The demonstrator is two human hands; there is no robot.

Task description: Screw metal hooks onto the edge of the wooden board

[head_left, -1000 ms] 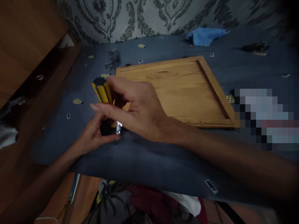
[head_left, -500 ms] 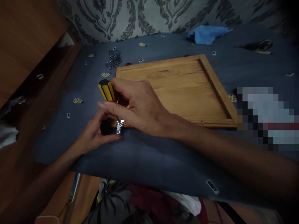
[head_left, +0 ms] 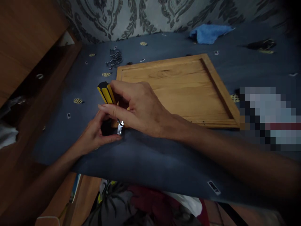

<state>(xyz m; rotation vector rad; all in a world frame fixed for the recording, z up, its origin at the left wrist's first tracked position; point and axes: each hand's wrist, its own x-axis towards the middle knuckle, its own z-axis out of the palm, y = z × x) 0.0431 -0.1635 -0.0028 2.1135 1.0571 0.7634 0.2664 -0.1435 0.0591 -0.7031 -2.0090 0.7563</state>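
My right hand (head_left: 143, 110) grips a screwdriver (head_left: 107, 93) by its yellow and black handle, which leans a little to the left. The shaft runs down behind my thumb to a shiny metal hinge (head_left: 120, 128) at the near left corner of a framed wooden panel (head_left: 178, 91). My left hand (head_left: 94, 131) is curled around that corner, thumb at the hinge's lower end and fingers at its upper side. The screwdriver's tip is hidden by my right hand.
A dark patterned cloth (head_left: 145, 153) covers the table. Several dark metal pieces (head_left: 114, 58) lie beyond the panel's left end. At the back are a blue rag (head_left: 209, 34) and a black object (head_left: 261, 45). A wooden cabinet (head_left: 30, 40) stands on the left.
The screwdriver handle has tipped slightly left and turned a little in my right hand. The metal hinge has shifted slightly; my left hand stays in place.
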